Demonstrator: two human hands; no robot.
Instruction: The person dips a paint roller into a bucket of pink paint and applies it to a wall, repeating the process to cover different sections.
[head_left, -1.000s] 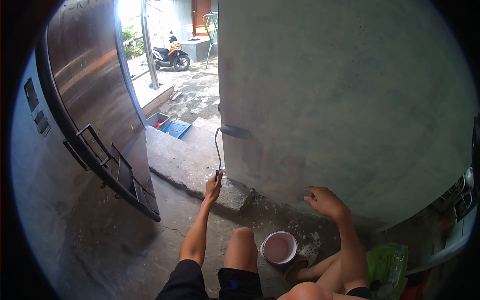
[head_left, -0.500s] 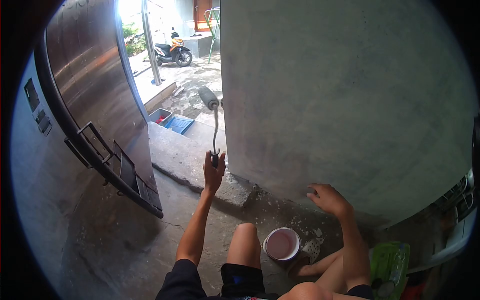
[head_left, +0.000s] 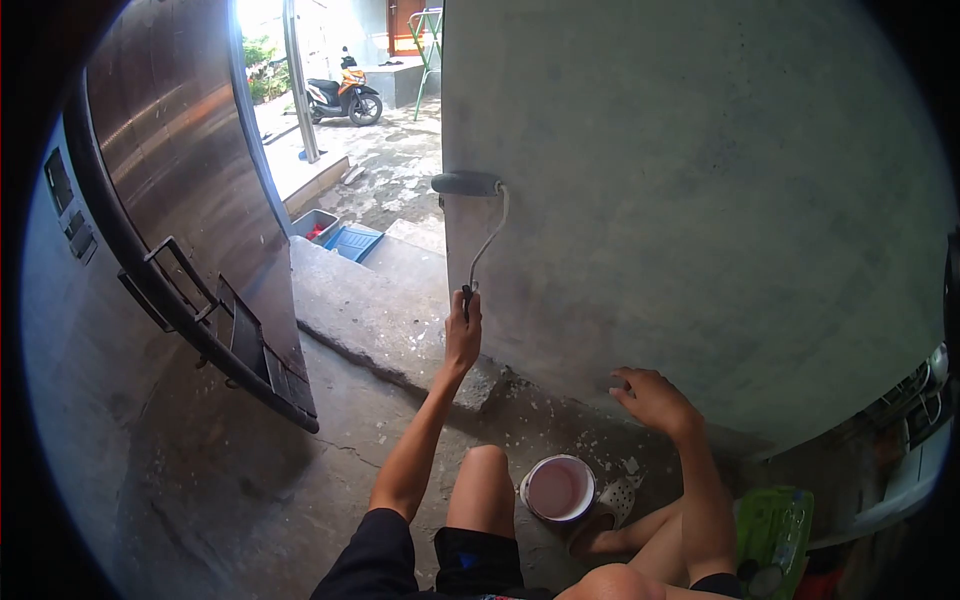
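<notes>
I can't see the grip of the paint roller [head_left: 468,184] inside the left hand [head_left: 463,335]; the green bag [head_left: 775,535] is cut off at the bottom edge, and the scooter [head_left: 343,98] is too small for detail.

Extended left hand [head_left: 463,335] raised, fist closed; right hand [head_left: 652,398] low, fingers spread.

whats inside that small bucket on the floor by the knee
The bucket holds a pinkish liquid. Its opaque surface covers the bottom, so anything sunk there is hidden. The paint roller is up in the left hand.
</notes>
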